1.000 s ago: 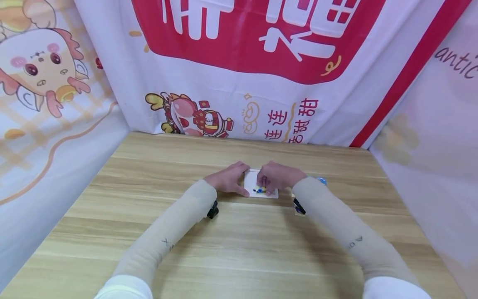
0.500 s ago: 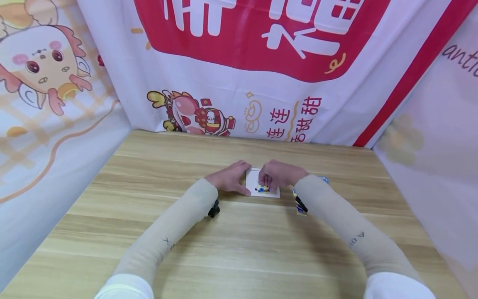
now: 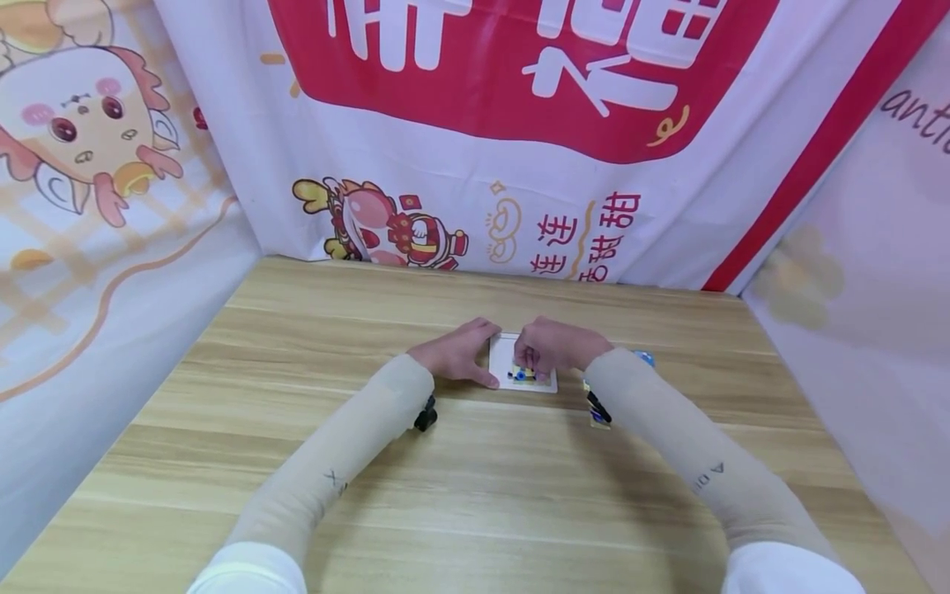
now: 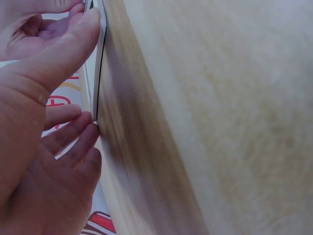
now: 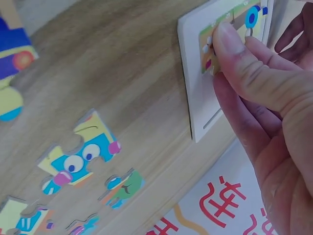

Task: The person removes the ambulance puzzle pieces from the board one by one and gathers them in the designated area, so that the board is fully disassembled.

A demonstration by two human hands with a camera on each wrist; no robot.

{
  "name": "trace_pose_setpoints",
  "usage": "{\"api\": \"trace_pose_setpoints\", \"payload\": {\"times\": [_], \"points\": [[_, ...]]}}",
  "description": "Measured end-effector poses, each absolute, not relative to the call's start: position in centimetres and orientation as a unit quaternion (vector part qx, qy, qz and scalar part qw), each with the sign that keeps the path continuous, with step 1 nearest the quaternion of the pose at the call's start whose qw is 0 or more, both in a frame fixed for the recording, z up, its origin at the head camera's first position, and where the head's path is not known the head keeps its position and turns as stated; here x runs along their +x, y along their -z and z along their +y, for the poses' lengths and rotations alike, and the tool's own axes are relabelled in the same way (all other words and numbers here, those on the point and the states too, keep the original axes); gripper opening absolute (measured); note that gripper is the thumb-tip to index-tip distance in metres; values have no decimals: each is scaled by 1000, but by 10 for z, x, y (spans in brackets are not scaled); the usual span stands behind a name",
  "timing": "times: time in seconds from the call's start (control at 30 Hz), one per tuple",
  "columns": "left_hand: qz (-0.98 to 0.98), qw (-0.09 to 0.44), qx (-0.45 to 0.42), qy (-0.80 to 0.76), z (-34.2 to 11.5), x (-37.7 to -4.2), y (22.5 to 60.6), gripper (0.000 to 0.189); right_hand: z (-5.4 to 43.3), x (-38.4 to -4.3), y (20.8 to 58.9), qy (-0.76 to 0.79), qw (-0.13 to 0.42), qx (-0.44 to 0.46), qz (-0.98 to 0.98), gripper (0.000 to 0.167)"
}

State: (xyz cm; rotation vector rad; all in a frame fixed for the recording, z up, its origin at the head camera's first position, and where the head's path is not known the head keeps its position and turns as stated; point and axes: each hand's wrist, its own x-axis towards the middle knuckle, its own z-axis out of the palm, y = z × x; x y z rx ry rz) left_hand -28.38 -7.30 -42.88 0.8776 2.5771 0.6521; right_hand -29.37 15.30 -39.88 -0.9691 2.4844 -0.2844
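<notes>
A white puzzle tray lies flat on the wooden table. My left hand holds its left side, the thumb at the near corner and the fingers at the far one. Over the tray's right half, my right hand pinches a puzzle piece between thumb and fingers, close over the tray. In the right wrist view, the thumb of the right hand covers part of the printed puzzle piece, green and brown with a pink spot. A blue ring-shaped print shows beside the fingertips.
Right of the tray, partly under the right forearm, lie loose puzzle pieces: one with a blue face, a green one, and a blue and yellow one. A printed cloth wall stands behind the table's far edge.
The fingers of my right hand have shifted slightly at the tray, and more of the yellow print shows beneath them. My left hand keeps its hold. The head view has tilted a little.
</notes>
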Motion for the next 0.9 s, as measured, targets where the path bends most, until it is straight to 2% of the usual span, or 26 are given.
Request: {"api": "trace_pose_setpoints", "payload": {"times": [0.47,0.9], "points": [[908,171,305,-230,-71,-284,428,98,165,-282,398,156,217,-317,910,28],[911,171,300,-224,-71,-283,431,98,173,-284,401,194,208,-305,909,9]]}}
